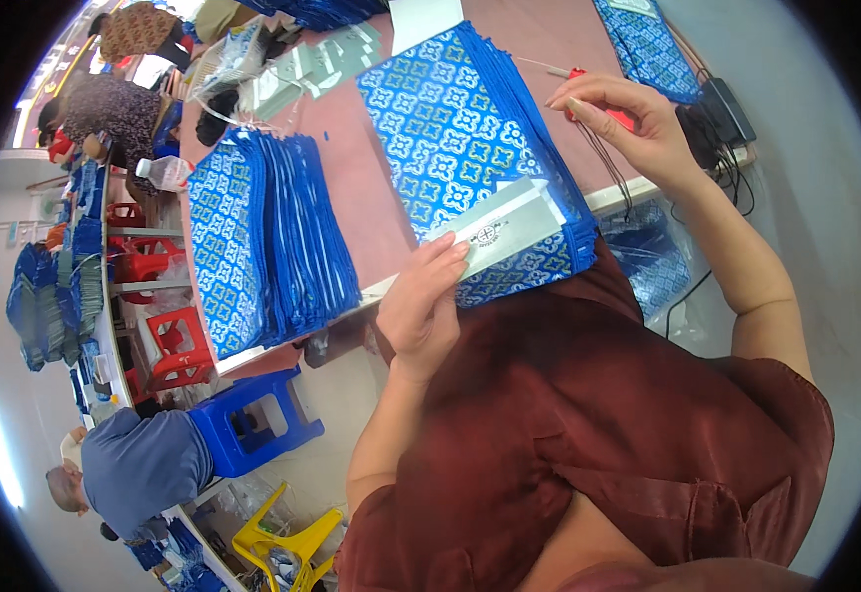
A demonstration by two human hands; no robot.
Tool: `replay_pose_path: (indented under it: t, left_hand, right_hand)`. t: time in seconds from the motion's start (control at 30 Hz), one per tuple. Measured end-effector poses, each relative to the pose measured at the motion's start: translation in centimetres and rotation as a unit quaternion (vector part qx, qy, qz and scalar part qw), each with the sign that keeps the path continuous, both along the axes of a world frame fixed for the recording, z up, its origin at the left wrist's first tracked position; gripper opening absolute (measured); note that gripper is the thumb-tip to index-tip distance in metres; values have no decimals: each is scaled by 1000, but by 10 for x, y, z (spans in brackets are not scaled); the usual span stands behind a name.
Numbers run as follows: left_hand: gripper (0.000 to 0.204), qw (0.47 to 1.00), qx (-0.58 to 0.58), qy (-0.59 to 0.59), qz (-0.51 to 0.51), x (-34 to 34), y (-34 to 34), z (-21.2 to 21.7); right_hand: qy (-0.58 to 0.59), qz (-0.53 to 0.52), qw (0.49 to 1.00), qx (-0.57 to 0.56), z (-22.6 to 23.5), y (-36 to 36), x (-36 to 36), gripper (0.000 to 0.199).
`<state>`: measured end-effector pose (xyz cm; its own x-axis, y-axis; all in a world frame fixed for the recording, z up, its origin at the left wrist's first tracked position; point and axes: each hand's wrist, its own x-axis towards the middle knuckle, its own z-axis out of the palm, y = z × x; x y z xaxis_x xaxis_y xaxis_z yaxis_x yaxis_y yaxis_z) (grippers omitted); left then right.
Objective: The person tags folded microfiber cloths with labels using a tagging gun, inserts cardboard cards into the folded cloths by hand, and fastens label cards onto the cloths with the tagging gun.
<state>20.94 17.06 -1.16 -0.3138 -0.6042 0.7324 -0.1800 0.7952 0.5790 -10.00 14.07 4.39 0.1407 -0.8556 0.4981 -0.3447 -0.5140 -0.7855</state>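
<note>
A stack of blue patterned fabric pieces (440,128), printed with white clover-like shapes, lies on the table in front of me. Across its near end rests a pale grey-green strip (519,225) with a dark round print. My left hand (422,304) grips the strip's left end, fingers on top. Above the table to the right of the stack is my right hand (633,126), thumb and fingertips pinched together. Whatever is between them is too small to make out. Just behind those fingers lies a red-handled tool (623,118), partly hidden, with dark cords nearby.
A second blue stack (272,237) stands at the table's left. Behind it are more pale strips (317,71) and a plastic bottle (162,174). A black box (728,111) with cables sits at the right edge. Stools (258,419) and several people are to the left.
</note>
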Motion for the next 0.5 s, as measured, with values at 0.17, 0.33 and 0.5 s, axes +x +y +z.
replay_pose_path:
  t: [0.17, 0.33, 0.5]
  left_hand:
    - [20, 1000, -11, -15, 6, -2, 7, -11]
    - [22, 999, -38, -24, 6, -1, 10, -16]
    - [26, 998, -51, -41, 11, -1, 13, -14]
  right_hand:
    - [73, 27, 996, -31, -3, 8, -5, 16]
    - [97, 49, 994, 1, -1, 16, 4, 16]
    - [132, 52, 989, 51, -9, 22, 20, 18]
